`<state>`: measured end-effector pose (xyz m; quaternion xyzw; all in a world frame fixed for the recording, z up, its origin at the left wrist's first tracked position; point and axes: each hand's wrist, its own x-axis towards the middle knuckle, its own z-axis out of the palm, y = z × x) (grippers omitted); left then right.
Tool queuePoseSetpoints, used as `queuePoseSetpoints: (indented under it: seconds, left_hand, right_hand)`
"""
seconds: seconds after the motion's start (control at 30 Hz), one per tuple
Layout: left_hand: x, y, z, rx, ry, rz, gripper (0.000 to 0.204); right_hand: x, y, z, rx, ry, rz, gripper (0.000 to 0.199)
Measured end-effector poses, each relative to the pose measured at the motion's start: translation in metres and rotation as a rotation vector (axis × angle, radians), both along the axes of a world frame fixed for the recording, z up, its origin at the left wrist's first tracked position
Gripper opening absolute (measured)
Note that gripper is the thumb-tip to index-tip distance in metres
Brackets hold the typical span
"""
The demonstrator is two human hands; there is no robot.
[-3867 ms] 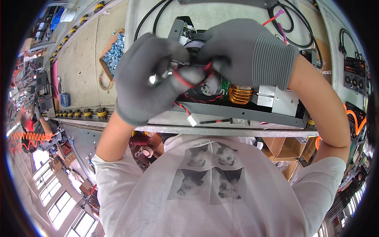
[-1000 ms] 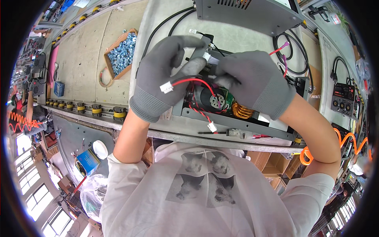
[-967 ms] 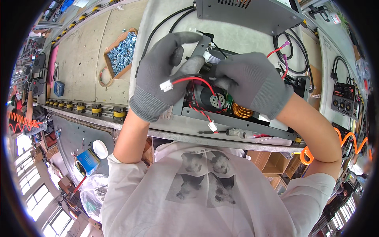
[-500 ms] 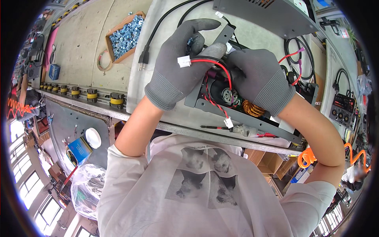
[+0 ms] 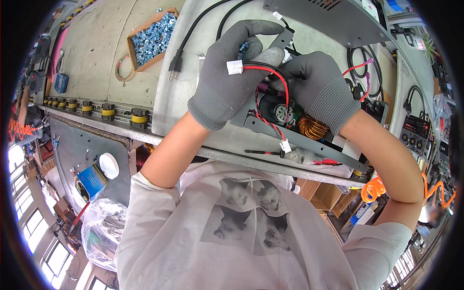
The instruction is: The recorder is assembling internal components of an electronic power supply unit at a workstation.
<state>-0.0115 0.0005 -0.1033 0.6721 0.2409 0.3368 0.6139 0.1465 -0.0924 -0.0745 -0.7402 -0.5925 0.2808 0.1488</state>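
My left hand (image 5: 227,67), in a grey glove, is closed with several blue-silver screws (image 5: 243,49) showing among its curled fingers. Its thumb and fingertips reach the left end of a grey metal chassis (image 5: 309,145). Across the glove lies a red and black cable (image 5: 270,69) ending in a white plug (image 5: 235,67). My gloved right hand (image 5: 316,82) is over the chassis, fingers bent together beside the cable; whatever they pinch is hidden. Below the hands sit a copper coil (image 5: 311,127) and a round black part (image 5: 279,113). A twisted red-black wire ends in another white plug (image 5: 285,145).
A cardboard tray of screws (image 5: 153,41) and a tape roll (image 5: 124,68) are at upper left. The black power plug (image 5: 176,64) lies left of my hands. Behind the chassis stands a grey metal cover (image 5: 333,21). A red-and-black tool (image 5: 263,152) lies along the front edge.
My left hand has shifted slightly right and up, with the cable and its white plug. The right hand has turned a little, its fingers still in the chassis.
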Motion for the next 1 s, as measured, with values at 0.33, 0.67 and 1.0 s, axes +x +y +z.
queuePoseSetpoints:
  seconds: [0.33,0.67,1.0]
  left_hand:
    - [-0.003,0.001,0.008,0.105,0.085,0.072,0.036]
    - [-0.005,0.006,0.006,0.206,0.092,0.056,0.037]
    - [-0.003,0.006,0.003,0.374,0.206,0.116,0.037]
  right_hand:
    - [-0.012,-0.011,0.014,0.018,-0.313,0.195,0.015]
    - [-0.015,-0.019,0.021,-0.031,-0.575,0.230,0.023]
    - [-0.002,-0.015,0.011,0.140,-0.280,0.111,0.014]
